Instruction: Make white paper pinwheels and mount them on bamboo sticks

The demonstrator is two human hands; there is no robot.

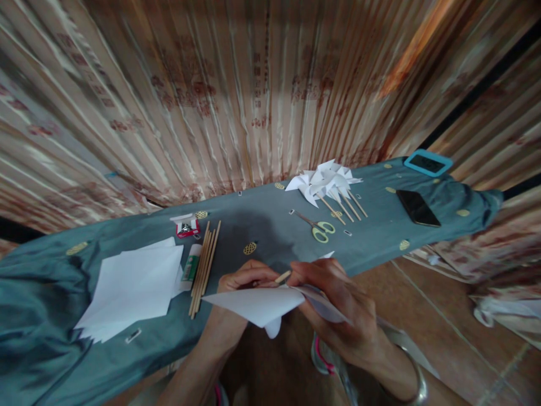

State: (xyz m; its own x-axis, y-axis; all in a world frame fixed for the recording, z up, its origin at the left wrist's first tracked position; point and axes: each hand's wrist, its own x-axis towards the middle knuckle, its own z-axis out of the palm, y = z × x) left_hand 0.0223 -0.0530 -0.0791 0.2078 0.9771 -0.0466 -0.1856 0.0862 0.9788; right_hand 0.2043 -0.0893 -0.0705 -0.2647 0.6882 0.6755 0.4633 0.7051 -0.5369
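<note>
Between my two hands, over the front edge of the cloth-covered table, is a white paper pinwheel [262, 304] with its blades spread. The tip of a wooden stick [283, 277] shows just above the paper, between my fingers. My left hand [249, 276] is closed behind the paper, its fingertips by the stick; the paper hides part of its grip. My right hand [333, 299] pinches the pinwheel near its middle, with a blade against the fingers. Whether a pin sits between the fingertips I cannot make out.
On the table [270, 225] lie stacked white paper sheets [135, 282], a glue stick [192, 265], several wooden sticks [205, 268] and a small red box [187, 228] with metal pins. Farther right are scissors [319, 227], several finished pinwheels [325, 180], a phone [417, 207] and a blue-framed device [428, 163]. Curtains hang behind.
</note>
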